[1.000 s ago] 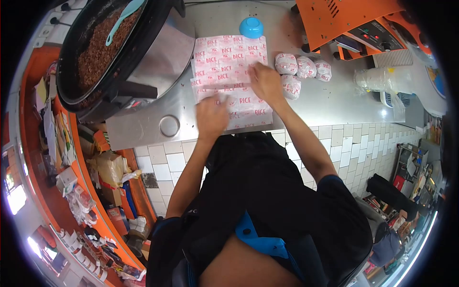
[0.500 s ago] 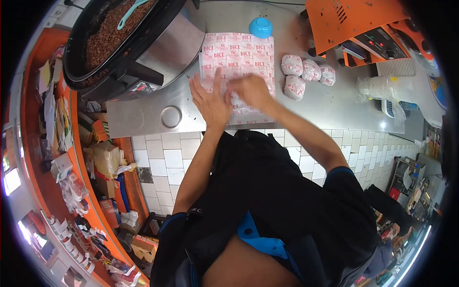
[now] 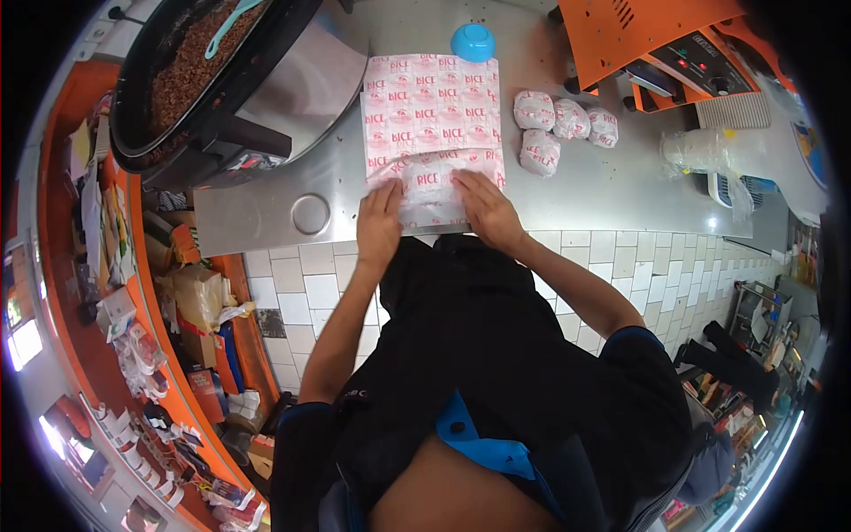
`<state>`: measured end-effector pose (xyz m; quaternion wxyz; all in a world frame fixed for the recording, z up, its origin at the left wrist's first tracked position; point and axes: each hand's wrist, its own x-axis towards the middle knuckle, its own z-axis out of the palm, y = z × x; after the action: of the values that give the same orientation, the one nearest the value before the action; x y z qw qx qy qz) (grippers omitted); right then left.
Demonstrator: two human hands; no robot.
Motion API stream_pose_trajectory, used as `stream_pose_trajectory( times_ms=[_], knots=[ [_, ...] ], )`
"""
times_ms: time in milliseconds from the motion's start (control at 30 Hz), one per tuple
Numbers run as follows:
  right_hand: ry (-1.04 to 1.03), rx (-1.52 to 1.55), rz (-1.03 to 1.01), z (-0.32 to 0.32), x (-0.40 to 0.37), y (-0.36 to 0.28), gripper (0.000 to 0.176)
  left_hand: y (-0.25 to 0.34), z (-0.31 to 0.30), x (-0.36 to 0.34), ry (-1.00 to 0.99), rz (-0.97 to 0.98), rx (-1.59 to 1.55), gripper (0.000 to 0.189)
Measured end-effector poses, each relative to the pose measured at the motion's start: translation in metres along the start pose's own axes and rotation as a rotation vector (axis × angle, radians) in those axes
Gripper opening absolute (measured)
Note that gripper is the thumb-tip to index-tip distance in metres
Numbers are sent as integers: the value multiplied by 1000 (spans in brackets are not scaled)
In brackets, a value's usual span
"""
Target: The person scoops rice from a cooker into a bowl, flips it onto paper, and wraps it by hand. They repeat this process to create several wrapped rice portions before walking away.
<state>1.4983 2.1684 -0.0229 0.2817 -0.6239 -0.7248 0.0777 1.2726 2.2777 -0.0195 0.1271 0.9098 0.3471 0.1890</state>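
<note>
A stack of white wrapping paper printed with red "RICE" lettering lies on the steel counter in front of me. Its near part is folded over a raised bundle, whose contents the paper hides. At the bundle's left end, my left hand grips the paper with its fingers together. My right hand does the same at the right end, fingertips pressed on the folded edge. Beyond the paper's far edge sits a small blue bowl. Several wrapped rice packets rest to the right of the paper.
A large cooker of brown rice, with a light-blue spoon in it, stands at the left. A round metal ring lies near the counter's front edge. At the back right is an orange machine, with plastic-wrapped cups nearby.
Both hands were over the paper's middle, the right one blurred. They have come nearer me and spread to either end, and the paper's near part is now folded over the bundle.
</note>
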Motion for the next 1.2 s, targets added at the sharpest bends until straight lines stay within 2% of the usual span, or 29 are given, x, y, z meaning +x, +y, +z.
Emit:
stream_pose_trajectory(
  times_ms=[67, 133, 167, 233, 267, 300, 333, 367, 400, 433, 467, 500, 533, 567, 633, 667, 700, 733, 767, 800, 833, 867, 900, 967, 1000, 1033, 1067, 1133, 1200],
  knots=[
    [95, 83, 46, 4, 10, 8, 45, -8, -7, 9, -34, 43, -21, 46],
    [-73, 50, 238, -2, 34, 14, 27, -19, -10, 20, -93, 88, -56, 38],
    [-65, 50, 235, -6, 51, 18, 27, -23, -8, 29, -89, 93, -51, 38],
    [-93, 5, 550, -20, 81, 12, 10, -14, -12, 48, -35, -111, -104, 30],
    [-90, 0, 552, -19, 84, 13, 10, -3, -20, 58, 144, -189, -87, 20],
    [-190, -112, 482, -18, 90, 15, 13, -4, -19, 61, 149, -178, -89, 20],
    [-296, -220, 412, -16, 90, 16, 16, -9, -16, 58, 2, -124, 5, 22],
    [-297, -219, 414, -1, 73, 13, 16, -12, -11, 50, -148, -75, 101, 23],
    [-114, -329, 155, 23, 47, 9, 26, -15, 21, 29, -83, 37, 212, 25],
    [75, -436, -112, 35, 34, 6, 37, -4, 37, 18, 176, 175, 255, 24],
    [77, -437, -116, 34, 29, -4, 37, 6, 36, 18, 188, 83, 156, 22],
    [43, -362, 38, 34, 27, -15, 45, 12, 35, 18, 199, -6, 54, 21],
    [15, -291, 186, 32, 31, -20, 54, 11, 35, 22, 210, -2, 54, 21],
    [15, -293, 186, 29, 31, -26, 54, 11, 33, 21, 200, -23, 1, 18],
    [281, 100, 371, 17, 48, -34, 60, 18, 26, 31, 207, -20, -46, 16],
    [246, 549, 687, 7, 60, -36, 53, 34, 24, 34, 255, -23, -102, 15],
    [256, 545, 698, -10, 67, -41, 53, 53, 19, 36, 288, -30, -165, 14],
    [314, 857, 843, -27, 73, -43, 49, 73, 8, 48, 303, -119, -271, 13],
    [381, 1177, 977, -37, 74, -43, 46, 86, -4, 56, 289, -101, -280, 13],
    [400, 1111, 996, -36, 70, -38, 35, 97, -14, 64, 105, -281, -504, 11],
    [420, 1106, 1004, -38, 62, -33, 35, 105, -16, 69, -93, -463, -720, 12],
    [396, 1201, 928, -40, 51, -29, 39, 105, -13, 74, -233, -680, -1085, 14],
    [371, 1294, 842, -45, 45, -26, 42, 107, -13, 74, -245, -670, -1087, 14],
    [398, 1273, 813, -57, 31, -23, 45, 111, -18, 71, -337, -745, -1481, 21],
    [369, 1135, 795, -62, 22, -18, 48, 113, -19, 73, -389, -780, -1674, 25],
    [340, 999, 782, -66, 12, -14, 51, 116, -20, 75, -410, -770, -1665, 25],
    [280, 805, 663, -70, 0, -11, 59, 120, -19, 78, -412, -791, -1680, 30],
    [326, 773, 714, -87, -14, -23, 61, 127, -17, 95, -447, -789, -1683, 36],
    [373, 727, 757, -97, -26, -20, 60, 124, -17, 117, -727, -480, -1154, 52]
  ],
)
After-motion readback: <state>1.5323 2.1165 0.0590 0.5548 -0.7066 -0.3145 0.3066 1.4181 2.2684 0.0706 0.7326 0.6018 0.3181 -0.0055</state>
